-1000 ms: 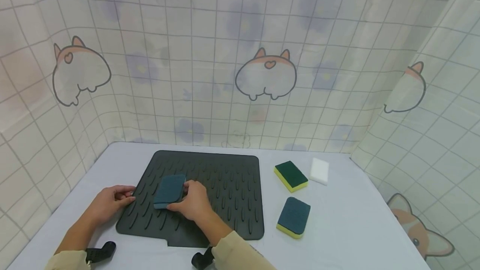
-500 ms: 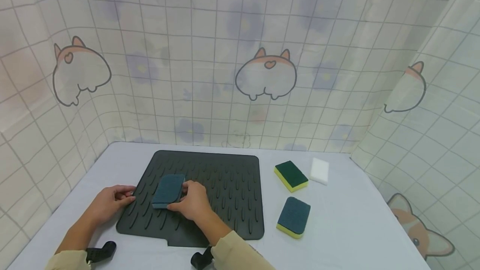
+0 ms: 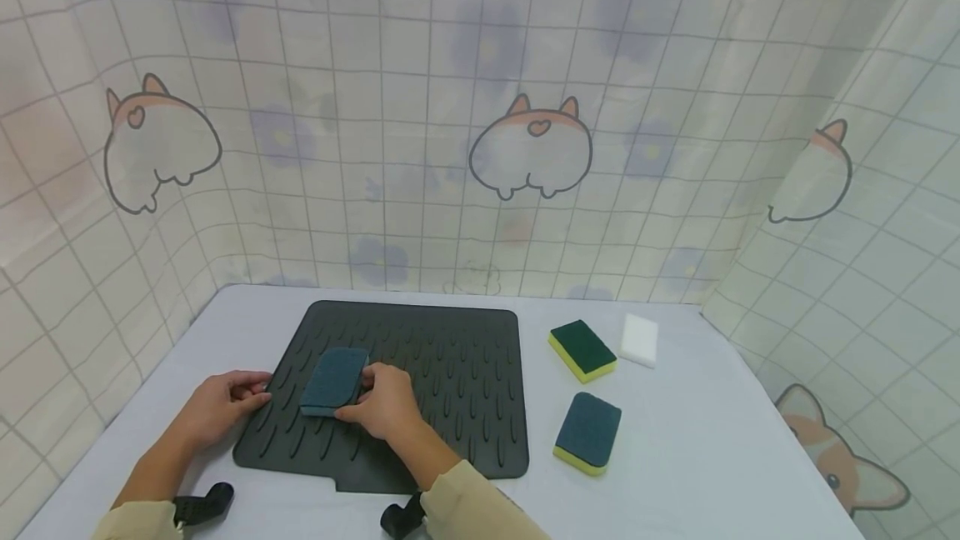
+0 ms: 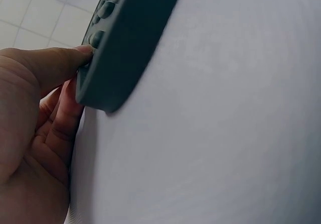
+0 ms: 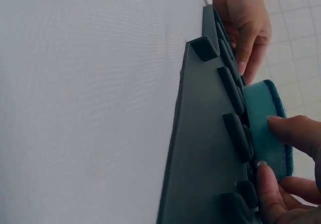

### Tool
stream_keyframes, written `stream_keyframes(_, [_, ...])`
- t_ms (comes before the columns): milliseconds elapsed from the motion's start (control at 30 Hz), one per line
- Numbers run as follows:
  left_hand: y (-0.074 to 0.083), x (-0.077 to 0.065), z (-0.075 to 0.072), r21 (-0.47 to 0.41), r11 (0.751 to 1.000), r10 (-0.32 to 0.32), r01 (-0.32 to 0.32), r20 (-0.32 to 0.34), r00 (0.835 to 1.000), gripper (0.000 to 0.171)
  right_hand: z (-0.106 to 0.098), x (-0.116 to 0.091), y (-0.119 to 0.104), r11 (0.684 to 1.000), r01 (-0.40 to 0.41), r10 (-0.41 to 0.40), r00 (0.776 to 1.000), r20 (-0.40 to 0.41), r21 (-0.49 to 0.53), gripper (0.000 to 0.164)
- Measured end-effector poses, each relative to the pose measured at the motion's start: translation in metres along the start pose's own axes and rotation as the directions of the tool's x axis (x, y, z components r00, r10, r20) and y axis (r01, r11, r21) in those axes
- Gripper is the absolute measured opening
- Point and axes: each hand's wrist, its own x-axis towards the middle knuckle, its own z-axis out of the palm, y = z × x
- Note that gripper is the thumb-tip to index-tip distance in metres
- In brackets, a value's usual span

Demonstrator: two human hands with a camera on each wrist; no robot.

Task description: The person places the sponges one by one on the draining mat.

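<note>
A dark grey ridged mat (image 3: 450,340) lies on the white table. At its left edge my left hand (image 3: 215,409) pinches the rim, the thumb on top in the left wrist view, where the mat's edge (image 4: 130,48) is seen close up. On the left part of the mat sits a blue sponge (image 3: 335,380) with a darker blue top layer. My right hand (image 3: 390,402) grips that sponge by its right side and near corner. In the right wrist view the thumb presses the sponge's side (image 5: 263,133) and a fingertip is low beside the mat's ridges.
Right of the mat lie a green-and-yellow sponge (image 3: 582,352), a blue-topped yellow sponge (image 3: 588,433) and a white sponge block (image 3: 638,341). A patterned curtain (image 3: 420,123) surrounds the table (image 3: 712,440) at the back and sides.
The blue sponge has slid slightly left across the mat, with the right hand's fingers following a little. The left hand has stayed in place at the mat's edge.
</note>
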Motion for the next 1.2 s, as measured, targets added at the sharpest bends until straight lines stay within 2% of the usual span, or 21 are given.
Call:
stream_keyframes(300, [-0.002, 0.002, 0.001, 0.007, 1.0, 0.0, 0.0, -0.007, 1.0, 0.045, 0.001, 0.001, 0.003, 0.999, 0.038, -0.038, 0.999, 0.012, -0.013, 0.06])
stream_keyframes(867, [0.0, 0.001, 0.001, 0.007, 1.0, -0.008, 0.008, -0.014, 1.0, 0.045, -0.003, -0.004, 0.003, 1.0, 0.023, -0.023, 0.999, 0.023, 0.002, 0.067])
stream_keyframes(1200, [0.001, 0.001, 0.0, 0.007, 1.0, -0.019, 0.019, -0.011, 1.0, 0.045, -0.012, -0.012, 0.004, 0.999, 0.044, -0.045, 0.999, 0.029, 0.023, 0.063])
